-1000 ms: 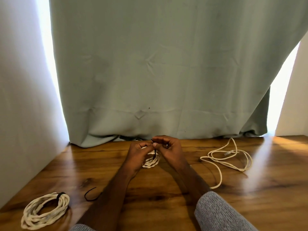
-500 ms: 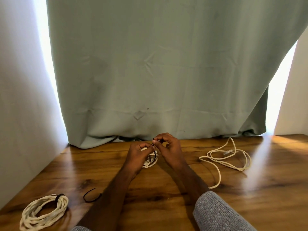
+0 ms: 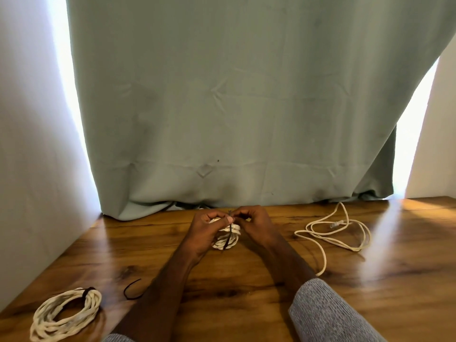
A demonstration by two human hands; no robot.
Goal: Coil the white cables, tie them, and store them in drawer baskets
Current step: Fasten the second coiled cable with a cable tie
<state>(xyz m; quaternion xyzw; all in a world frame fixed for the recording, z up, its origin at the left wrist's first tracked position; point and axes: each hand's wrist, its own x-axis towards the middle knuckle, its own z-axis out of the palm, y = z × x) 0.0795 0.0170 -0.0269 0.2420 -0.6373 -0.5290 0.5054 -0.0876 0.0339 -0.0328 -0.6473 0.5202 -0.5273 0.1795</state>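
Two bare hands meet over a glossy wooden table [image 3: 246, 287] with a dark, streaky grain. The left hand [image 3: 206, 232] curls around a small, tight bundle of white cable [image 3: 228, 239], its ropy loops stacked into a rounded coil resting on the wood just under the palms. The right hand [image 3: 256, 224] faces it, fingers bent, pinching the upper end of a thin black tie [image 3: 230, 233] against the left thumb; the tie runs down across the front of the bundle.

Well to the right of the right hand, a second white cable [image 3: 333, 233] sprawls in loose, uneven loops, a clear plastic plug lying among them and one strand trailing back toward the grey knitted sleeve [image 3: 325, 314] on the right forearm.

Near the left forearm, close to the table's front edge, a spare black tie [image 3: 132, 291] lies in an open curve. Further left sits a larger, flat ring of white cable [image 3: 66, 314], already cinched at its top by a dark band.

Beyond the hands, a matte sage-green curtain [image 3: 234, 99] hangs in soft creases down to the table's far edge, with bright light at both sides.
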